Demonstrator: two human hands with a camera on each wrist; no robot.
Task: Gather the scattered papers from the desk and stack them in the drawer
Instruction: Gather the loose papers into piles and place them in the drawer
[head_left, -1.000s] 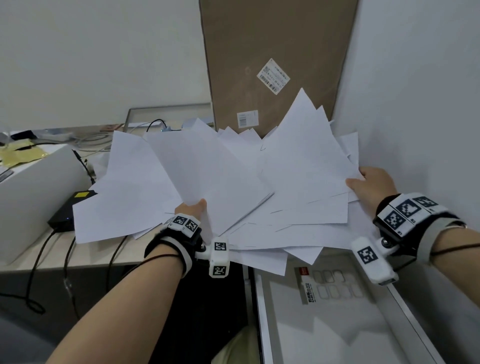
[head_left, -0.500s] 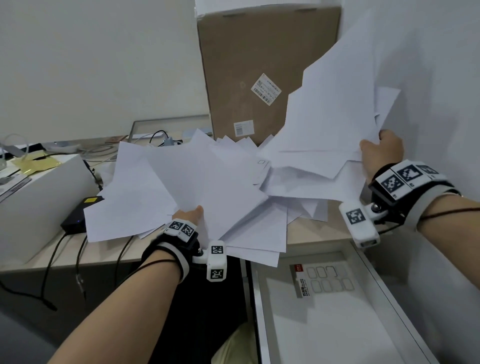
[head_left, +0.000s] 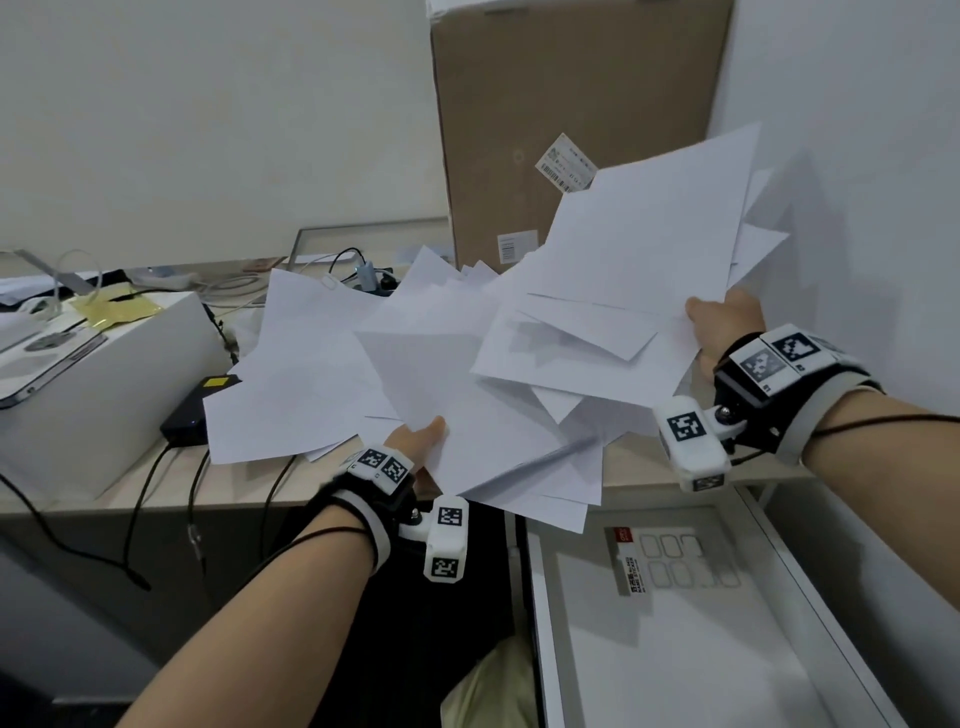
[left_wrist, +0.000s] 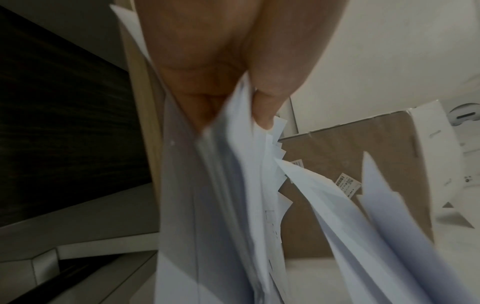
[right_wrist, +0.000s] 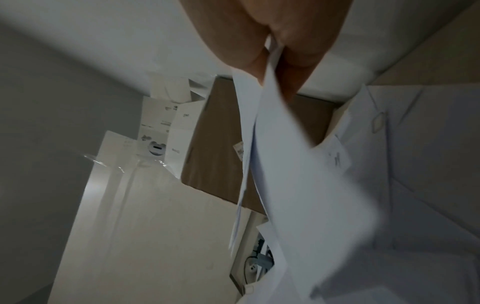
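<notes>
Both hands hold up a loose fan of white papers (head_left: 431, 384) above the desk (head_left: 244, 478). My left hand (head_left: 421, 441) grips the near edge of the left bunch, thumb on top; the left wrist view shows thumb and fingers (left_wrist: 262, 98) pinching a thick sheaf (left_wrist: 221, 205). My right hand (head_left: 727, 322) pinches the right bunch (head_left: 644, 249), raised and tilted up toward the wall, its sheets (right_wrist: 298, 164) clamped between thumb and fingers (right_wrist: 293, 57). The white drawer (head_left: 691, 649) stands pulled out below on the right, with a small label card (head_left: 670, 561) lying on its floor.
A tall brown cardboard box (head_left: 561, 104) leans in the back corner against the white wall (head_left: 857, 156). A white box (head_left: 98, 384) sits at the left, with a black device (head_left: 192, 421) beside it and cables (head_left: 156, 499) hanging over the desk edge.
The right hand lifted its bunch of papers up off the desk, then came slightly left and down. The left hand has stayed near the desk's front edge, still gripping its bunch.
</notes>
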